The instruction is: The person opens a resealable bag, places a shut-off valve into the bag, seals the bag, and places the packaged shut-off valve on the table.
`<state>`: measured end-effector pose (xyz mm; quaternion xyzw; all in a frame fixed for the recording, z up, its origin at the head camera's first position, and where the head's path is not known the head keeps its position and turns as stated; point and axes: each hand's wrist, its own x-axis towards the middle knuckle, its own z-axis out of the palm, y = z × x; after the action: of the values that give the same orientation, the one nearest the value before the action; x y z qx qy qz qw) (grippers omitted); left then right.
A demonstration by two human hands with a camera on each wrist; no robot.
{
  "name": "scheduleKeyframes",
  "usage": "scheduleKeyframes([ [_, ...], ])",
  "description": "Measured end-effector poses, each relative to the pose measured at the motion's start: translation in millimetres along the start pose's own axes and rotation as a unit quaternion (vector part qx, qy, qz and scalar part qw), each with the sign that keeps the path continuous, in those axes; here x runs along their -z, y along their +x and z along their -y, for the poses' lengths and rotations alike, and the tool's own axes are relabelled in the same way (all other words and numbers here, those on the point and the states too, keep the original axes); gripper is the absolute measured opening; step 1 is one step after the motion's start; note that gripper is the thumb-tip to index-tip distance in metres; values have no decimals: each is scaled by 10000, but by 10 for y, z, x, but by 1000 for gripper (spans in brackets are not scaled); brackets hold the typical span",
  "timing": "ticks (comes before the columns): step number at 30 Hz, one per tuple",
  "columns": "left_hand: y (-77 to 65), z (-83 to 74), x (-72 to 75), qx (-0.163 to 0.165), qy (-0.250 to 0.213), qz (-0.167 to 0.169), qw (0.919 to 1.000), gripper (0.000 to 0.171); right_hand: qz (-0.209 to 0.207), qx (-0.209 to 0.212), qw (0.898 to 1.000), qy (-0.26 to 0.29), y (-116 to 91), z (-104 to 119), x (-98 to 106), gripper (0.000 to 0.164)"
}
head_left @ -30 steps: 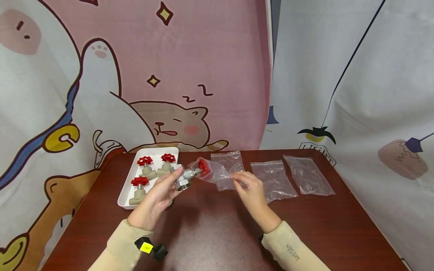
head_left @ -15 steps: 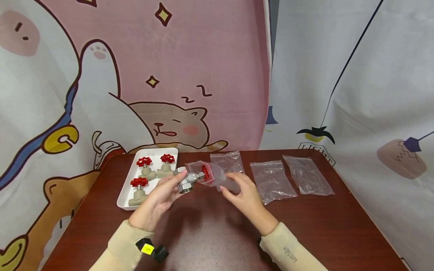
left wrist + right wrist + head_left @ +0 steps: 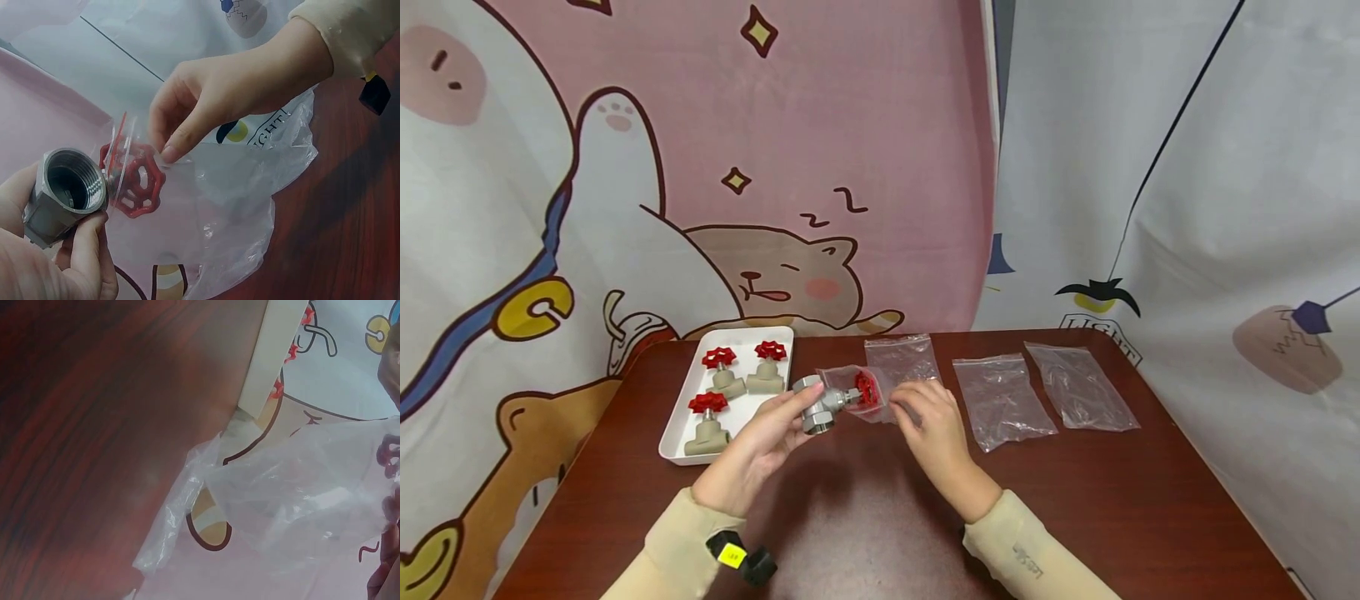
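Gripping the metal valve (image 3: pixel 822 409), my left hand (image 3: pixel 758 450) could tear the bag (image 3: pixel 187 206) (my right hand (image 3: pixel 934 423) pinches it) on the snagging handwheel (image 3: pixel 867 390).

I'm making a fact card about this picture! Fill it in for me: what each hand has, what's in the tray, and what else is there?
Left hand: holds a silver valve
Right hand: pinches a clear bag
Red wheel: on the silver valve, inside the clear bag; the valve's metal body is outside it
White tray: holds three beige valves, each with a red wheel on top
Flat bags: three, see-through, lying on the table
Backdrop: cartoon animals, one sleeping
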<state>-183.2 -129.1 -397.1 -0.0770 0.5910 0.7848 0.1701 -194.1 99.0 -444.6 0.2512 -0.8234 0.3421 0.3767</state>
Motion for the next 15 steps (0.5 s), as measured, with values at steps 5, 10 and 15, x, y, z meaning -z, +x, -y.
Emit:
scheduleKeyframes([
  [5,16,18,1,116,-177,-150,9997,43,-24,6,10000,34,-19,11,-25,12],
  [10,23,41,11,151,-210,-140,9996,43,156,-34,9998,-99,-36,20,-44,24],
  [15,23,63,3,132,-164,-58,9998,43,231,-131,9996,-107,-36,40,-44,30],
])
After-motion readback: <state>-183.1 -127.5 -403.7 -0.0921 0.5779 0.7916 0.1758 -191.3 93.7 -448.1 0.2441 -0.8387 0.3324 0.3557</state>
